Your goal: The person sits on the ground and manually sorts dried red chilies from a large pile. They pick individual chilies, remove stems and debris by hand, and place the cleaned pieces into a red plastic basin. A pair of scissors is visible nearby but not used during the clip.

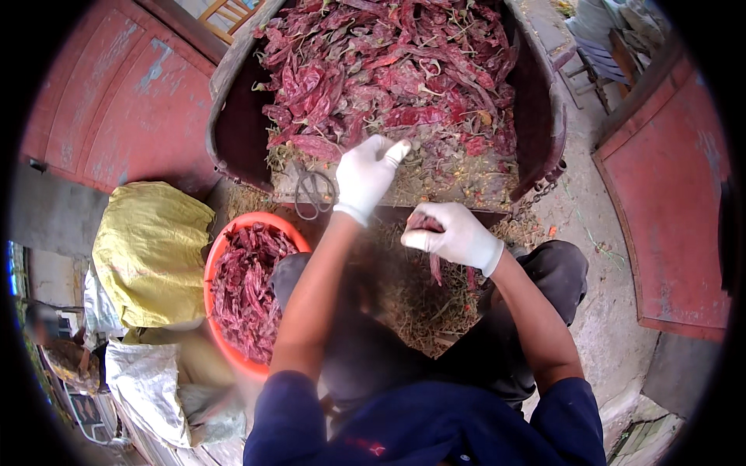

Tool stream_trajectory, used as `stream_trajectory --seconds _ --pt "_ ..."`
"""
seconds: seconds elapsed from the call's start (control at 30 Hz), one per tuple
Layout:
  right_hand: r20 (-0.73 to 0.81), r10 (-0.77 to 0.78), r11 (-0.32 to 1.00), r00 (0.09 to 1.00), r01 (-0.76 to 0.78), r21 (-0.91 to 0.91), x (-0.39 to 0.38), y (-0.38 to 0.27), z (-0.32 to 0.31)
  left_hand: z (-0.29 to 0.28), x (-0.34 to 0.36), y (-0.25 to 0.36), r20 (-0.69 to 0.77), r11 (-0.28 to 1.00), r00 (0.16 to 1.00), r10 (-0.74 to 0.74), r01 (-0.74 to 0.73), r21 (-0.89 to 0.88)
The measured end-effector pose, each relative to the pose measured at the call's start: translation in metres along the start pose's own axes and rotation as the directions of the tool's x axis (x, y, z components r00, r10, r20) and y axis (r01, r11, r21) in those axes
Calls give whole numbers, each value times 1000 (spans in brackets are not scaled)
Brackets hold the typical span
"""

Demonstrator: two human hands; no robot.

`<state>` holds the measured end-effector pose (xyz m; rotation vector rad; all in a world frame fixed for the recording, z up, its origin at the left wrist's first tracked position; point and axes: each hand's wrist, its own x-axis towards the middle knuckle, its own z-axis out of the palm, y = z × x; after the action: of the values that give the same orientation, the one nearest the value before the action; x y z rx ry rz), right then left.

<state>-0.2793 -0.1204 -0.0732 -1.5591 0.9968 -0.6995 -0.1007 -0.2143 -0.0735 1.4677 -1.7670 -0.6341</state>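
Both my hands wear white gloves. Held over the front edge of the cart bed, my left hand [367, 177] has its fingers curled and its thumb toward the right; what is in them, if anything, I cannot make out. Lower and to the right, my right hand [460, 237] is closed around dried red chili peppers [427, 224], one hanging below the fingers. A large heap of dried chili peppers [388, 70] with stems fills the cart bed [489, 190]. Scissors [313, 193] lie on its front board, just left of my left hand.
An orange-red tub [211, 268] of dried chilies stands by my left leg. Beside it are a yellow woven sack [155, 252] and a white sack [146, 384]. Stems and scraps [427, 322] cover the ground between my legs. Red metal doors [672, 194] flank both sides.
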Motion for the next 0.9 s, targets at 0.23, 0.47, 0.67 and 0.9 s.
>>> stream_trajectory --seconds 0.23,0.47,0.67,0.9 --pt "-169 103 984 980 -75 164 7 2 -6 25 20 -16 -8 736 935 355 -274 619" --pt "-216 196 916 956 -99 389 11 3 -19 7 8 -1 -39 999 999 2 -4 -46" --pt "-434 38 925 900 132 356 21 12 -18 -11 -33 27 190 998 981 38 -28 -54" --pt "-550 -25 932 835 219 290 25 10 -8 -5 -32 26 437 996 895 88 -74 -48"
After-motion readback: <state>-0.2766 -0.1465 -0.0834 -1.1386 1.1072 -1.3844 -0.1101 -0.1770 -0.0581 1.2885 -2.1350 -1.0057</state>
